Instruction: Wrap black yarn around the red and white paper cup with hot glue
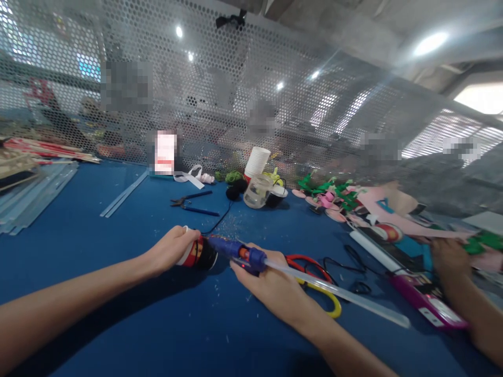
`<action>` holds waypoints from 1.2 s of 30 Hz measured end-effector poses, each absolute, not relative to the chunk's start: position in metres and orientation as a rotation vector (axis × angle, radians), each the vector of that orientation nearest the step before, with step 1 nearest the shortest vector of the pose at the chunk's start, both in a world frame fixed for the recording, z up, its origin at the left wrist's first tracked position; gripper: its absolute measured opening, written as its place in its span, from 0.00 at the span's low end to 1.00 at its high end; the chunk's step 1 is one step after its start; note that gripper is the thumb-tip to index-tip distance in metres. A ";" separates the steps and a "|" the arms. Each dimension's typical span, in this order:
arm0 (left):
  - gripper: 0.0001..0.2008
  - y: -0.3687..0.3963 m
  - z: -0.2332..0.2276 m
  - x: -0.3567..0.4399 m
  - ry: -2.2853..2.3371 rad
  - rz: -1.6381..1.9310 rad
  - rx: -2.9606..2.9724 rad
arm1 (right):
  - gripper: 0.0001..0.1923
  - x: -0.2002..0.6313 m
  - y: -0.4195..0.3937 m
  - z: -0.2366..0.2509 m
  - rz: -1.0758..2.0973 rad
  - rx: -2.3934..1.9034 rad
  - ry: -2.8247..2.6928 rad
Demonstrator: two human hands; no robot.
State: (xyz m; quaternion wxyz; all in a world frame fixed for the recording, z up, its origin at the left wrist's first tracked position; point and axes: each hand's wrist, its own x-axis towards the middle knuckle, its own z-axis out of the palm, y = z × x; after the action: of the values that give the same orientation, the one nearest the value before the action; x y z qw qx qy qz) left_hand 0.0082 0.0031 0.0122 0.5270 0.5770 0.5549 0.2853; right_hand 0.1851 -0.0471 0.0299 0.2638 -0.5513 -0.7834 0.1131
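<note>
My left hand (176,248) is closed around a paper cup (198,254) with a red and black outside, tipped on its side above the blue table. In my right hand (271,283) is a blue glue gun (239,252), its nozzle pointing left and close to the cup's side. Whether the nozzle touches the cup I cannot tell. A long clear glue stick (341,292) juts out of the gun's back toward the lower right. Beneath my right wrist lie scissors with red and yellow handles (332,301), their blades hidden.
Pliers (196,201), a black yarn ball (233,191), a clear cup (257,192) and stacked white cups (257,161) stand behind. Glue sticks (35,196) lie left. A purple power strip (428,303), black cords and another person's hand (451,259) are at right.
</note>
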 end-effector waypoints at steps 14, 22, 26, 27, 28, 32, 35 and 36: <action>0.14 0.003 0.011 0.007 1.328 0.660 1.453 | 0.10 0.208 -0.018 0.016 0.984 -1.511 -1.562; 0.14 0.003 0.009 0.006 1.307 0.695 1.471 | 0.17 0.236 0.019 0.008 0.957 -1.635 -1.545; 0.15 0.004 0.008 0.006 1.299 0.697 1.477 | 0.20 0.244 0.035 -0.003 0.927 -1.773 -1.529; 0.16 0.004 0.008 0.005 1.302 0.695 1.481 | 0.20 0.245 0.039 -0.006 0.907 -1.807 -1.532; 0.16 0.004 0.008 0.005 1.303 0.693 1.485 | 0.20 0.245 0.041 -0.008 0.881 -1.841 -1.542; 0.16 0.006 0.006 0.004 1.294 0.682 1.508 | 0.20 0.244 0.045 -0.009 0.653 -1.948 -1.620; 0.16 0.006 0.006 0.005 1.293 0.666 1.563 | 0.18 0.234 0.039 0.001 0.416 -1.966 -1.664; 0.16 0.005 0.006 0.005 1.294 0.659 1.595 | 0.17 0.228 0.035 0.006 0.361 -1.948 -1.689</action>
State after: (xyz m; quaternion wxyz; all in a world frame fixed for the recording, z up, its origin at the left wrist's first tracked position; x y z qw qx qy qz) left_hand 0.0049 0.0052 0.0061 0.4725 0.6518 0.5287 0.2691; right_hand 0.2280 0.0351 0.0058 0.2659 -0.7213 -0.6254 0.1338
